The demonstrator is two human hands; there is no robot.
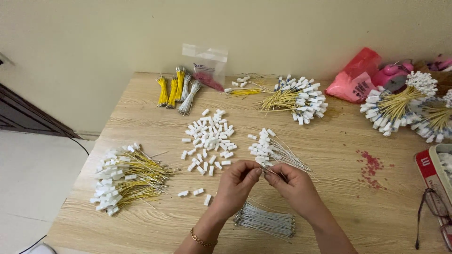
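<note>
White connector and thin wire met between our hands, the left hand and right hand both pinching them above the wooden surface, loose white connectors just beyond, grey wire bundle beneath our wrists.

Bare forearms, thin gold bracelet on the left wrist

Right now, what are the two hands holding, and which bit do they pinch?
The left hand and right hand pinch something tiny between their fingertips, seemingly a thin white wire at its bare end; exactly what cannot be told.
</note>
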